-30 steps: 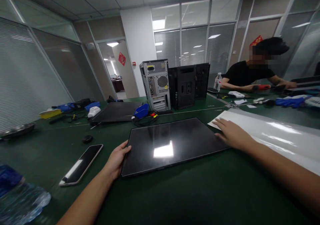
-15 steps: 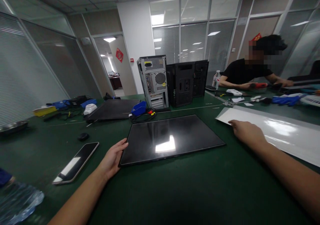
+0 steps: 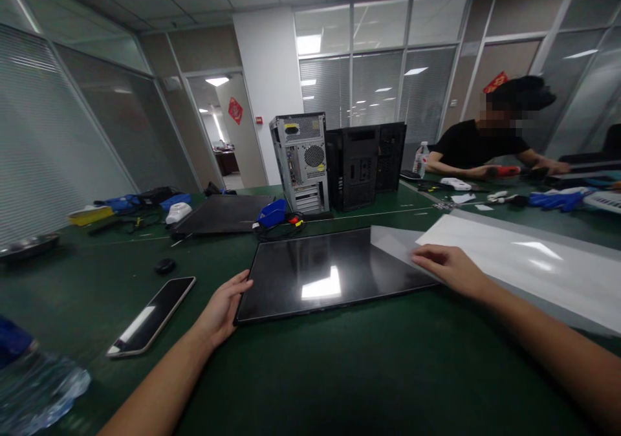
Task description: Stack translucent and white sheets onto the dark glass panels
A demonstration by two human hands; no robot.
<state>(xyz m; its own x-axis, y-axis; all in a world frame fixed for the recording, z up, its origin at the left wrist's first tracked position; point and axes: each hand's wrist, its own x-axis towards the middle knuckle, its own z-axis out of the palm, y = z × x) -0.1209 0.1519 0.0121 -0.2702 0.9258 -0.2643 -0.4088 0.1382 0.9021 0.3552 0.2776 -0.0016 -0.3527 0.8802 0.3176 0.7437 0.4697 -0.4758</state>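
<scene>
A flat black screen panel [image 3: 301, 264] lies on the green table, a ceiling light mirrored in its glossy face. Gripping its left edge is my left hand [image 3: 224, 306], with the fingertips over the rim. My right hand [image 3: 449, 268] pinches the edge of a translucent sheet [image 3: 394, 242]. One corner of this sheet covers the panel's upper right part. Right of the panel lie white and translucent sheets [image 3: 504, 245]; whether the pinched sheet is joined to them I cannot tell.
A smartphone [image 3: 152, 316] and a round black cap [image 3: 165, 266] lie left of the panel, near a plastic bottle [image 3: 41, 384]. Behind stand computer cases [image 3: 301, 164], a blue bin [image 3: 272, 213] and a dark flat panel [image 3: 226, 214]. A co-worker [image 3: 478, 145] sits at the far right.
My right hand has moved left with the sheet's edge, bringing its corner over the panel's right part. My left hand keeps its hold on the panel.
</scene>
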